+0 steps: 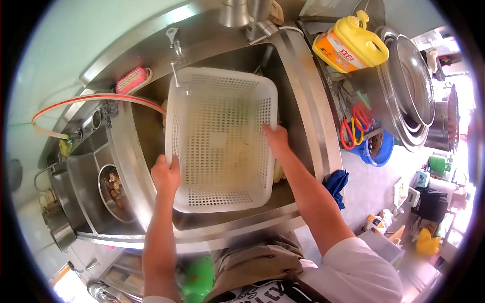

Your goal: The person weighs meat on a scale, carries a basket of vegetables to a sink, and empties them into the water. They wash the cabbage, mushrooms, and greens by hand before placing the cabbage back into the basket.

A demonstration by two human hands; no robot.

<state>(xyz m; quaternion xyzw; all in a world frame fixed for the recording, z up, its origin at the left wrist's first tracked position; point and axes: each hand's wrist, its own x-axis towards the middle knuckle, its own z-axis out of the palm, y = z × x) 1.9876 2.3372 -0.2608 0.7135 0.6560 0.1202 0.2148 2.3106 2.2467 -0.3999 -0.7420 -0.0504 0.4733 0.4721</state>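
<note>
A white plastic basket (218,202) with perforated sides and bottom is held over the large steel sink (146,121). My left hand (165,174) is closed on its left edge, and my right hand (276,140) grips the right edge. The inside of the basket shows only its grid bottom, with a yellowish tint through the holes. Something pale shows beneath the basket by its right side, mostly hidden. Above the basket's far left part hangs a metal tap (178,65).
A pink brush (132,80) lies on the sink's back ledge. A red-striped hose (96,96) arches in from the left. One left basin holds a steel bowl (103,189) of brown pieces. At right are a yellow jug (348,45), scissors (347,134) and stacked metal basins (414,86).
</note>
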